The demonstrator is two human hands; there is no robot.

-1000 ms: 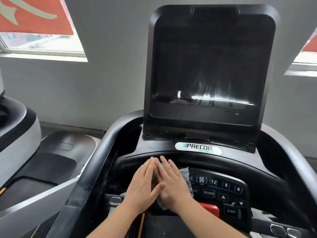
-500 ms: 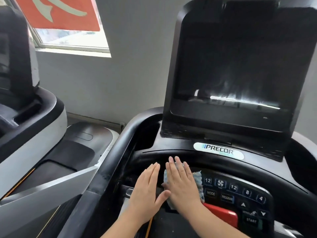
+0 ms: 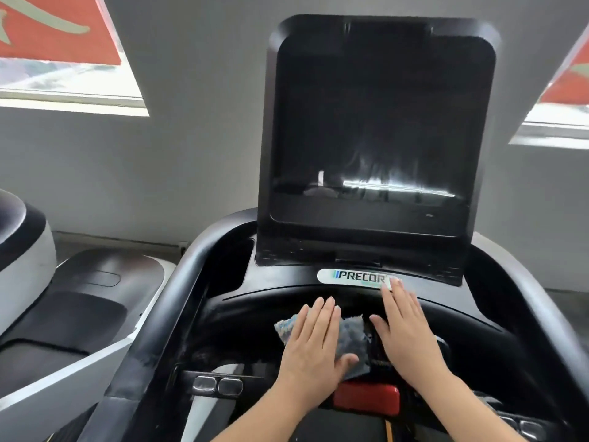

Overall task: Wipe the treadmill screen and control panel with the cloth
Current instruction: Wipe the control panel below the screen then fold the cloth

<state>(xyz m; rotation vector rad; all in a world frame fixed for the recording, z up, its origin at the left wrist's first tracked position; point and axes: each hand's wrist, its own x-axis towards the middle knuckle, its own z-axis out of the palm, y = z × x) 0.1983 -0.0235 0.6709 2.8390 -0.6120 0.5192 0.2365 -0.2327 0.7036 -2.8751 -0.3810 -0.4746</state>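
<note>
Blue-grey microfibre cloth [image 3: 349,341] lies bunched on the treadmill control panel [image 3: 478,317], below the PRECOR badge [image 3: 353,276] and above the red stop button [image 3: 366,398]. Left hand [image 3: 314,342] lies flat on the cloth's left half, fingers straight and pressed together, thumb out to the right on the fabric; a pale corner of cloth sticks out past the little finger. Right hand [image 3: 406,333] lies flat just beside the cloth's right edge, fingers straight and close together, tips reaching the badge; cannot tell whether its thumb touches the cloth. Neither hand pinches anything.

Handling, judged: cloth looks soft, light and limp, so it will likely crumple and slide under the palm rather than keep shape. Best control probably comes from a flat palm pressing its middle, or a pinch on the free left corner to lift it. It should glide easily on glossy plastic; raised keys may snag it.

Screen [image 3: 369,129] stands upright behind the panel, dark, with streaky reflections low down; it looks smooth and smear-prone, so light, even pressure seems right. Silver grip sensors [image 3: 216,386] sit lower left.
</note>
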